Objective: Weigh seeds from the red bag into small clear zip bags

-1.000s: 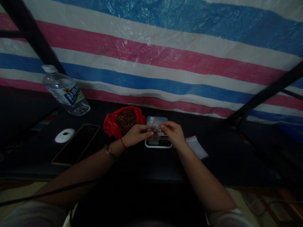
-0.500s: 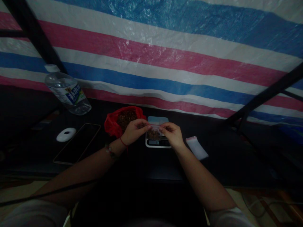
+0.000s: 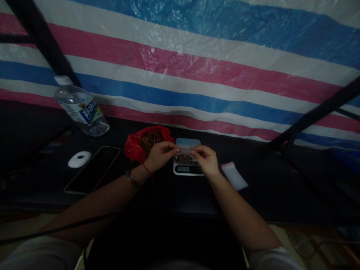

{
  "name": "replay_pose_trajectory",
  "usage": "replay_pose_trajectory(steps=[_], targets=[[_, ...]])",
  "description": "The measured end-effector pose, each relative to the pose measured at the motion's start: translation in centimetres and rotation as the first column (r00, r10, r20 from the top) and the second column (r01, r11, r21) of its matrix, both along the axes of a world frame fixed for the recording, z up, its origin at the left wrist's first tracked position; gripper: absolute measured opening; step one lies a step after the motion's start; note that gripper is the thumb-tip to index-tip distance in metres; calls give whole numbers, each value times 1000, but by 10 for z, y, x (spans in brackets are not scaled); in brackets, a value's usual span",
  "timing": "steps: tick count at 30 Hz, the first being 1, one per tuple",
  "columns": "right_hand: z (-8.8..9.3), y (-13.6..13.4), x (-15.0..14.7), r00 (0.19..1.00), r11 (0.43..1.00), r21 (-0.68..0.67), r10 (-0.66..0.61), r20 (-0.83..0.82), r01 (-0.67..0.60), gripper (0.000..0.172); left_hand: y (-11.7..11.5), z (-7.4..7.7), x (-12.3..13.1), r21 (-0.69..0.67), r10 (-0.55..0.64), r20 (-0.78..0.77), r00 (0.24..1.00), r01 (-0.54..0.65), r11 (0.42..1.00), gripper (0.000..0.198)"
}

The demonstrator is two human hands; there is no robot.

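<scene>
Between my two hands is a small clear zip bag with brown bits in its lower part. My left hand pinches the bag's top edge at the left. At the right end of that same edge, the fingers of my right hand are closed on it. The bag hangs over a white kitchen scale, whose dark display strip shows below it; whether the bag touches the scale I cannot tell. Just behind my left hand, an open red plastic bag holds a heap of dried brown pieces.
Right of the scale lies a stack of white zip bags. To the left are a phone, a white oval case and a clear bottle. A striped plastic sheet hangs behind the black table, with dark frame bars at the sides.
The zip bag's lower part has tipped up and back, so more of the scale's display shows. Both hands keep their pinch and have barely moved.
</scene>
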State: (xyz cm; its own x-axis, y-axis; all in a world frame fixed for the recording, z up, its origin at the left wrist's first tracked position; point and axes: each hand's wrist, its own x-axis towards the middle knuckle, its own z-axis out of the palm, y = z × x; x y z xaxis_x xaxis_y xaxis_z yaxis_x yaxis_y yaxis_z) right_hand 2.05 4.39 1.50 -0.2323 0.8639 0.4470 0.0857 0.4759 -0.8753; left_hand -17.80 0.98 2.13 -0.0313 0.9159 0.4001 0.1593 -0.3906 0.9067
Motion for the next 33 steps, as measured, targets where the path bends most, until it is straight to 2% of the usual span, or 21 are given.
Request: replay_pose_trajectory(steps=[4, 7, 15, 27, 33], targets=[[5, -6, -5, 997, 997, 15, 73, 28, -73, 16, -4, 1, 4, 23, -54, -32, 998, 55, 998, 20], [9, -11, -9, 990, 992, 71, 100, 99, -107, 9, -6, 1, 7, 63, -103, -52, 993, 106, 992, 19], [11, -12, -9, 991, 985, 145, 77, 112, -93, 8, -5, 2, 9, 163, -127, -139, 982, 149, 975, 21], [10, -10, -7, 987, 978, 183, 78, 140, -103, 8, -5, 7, 5, 276, -122, -258, 958, 195, 941, 18], [16, -1, 6, 992, 978, 206, 18, 129, -45, 3, -2, 13, -7, 318, -16, -278, 961, 107, 942, 21]])
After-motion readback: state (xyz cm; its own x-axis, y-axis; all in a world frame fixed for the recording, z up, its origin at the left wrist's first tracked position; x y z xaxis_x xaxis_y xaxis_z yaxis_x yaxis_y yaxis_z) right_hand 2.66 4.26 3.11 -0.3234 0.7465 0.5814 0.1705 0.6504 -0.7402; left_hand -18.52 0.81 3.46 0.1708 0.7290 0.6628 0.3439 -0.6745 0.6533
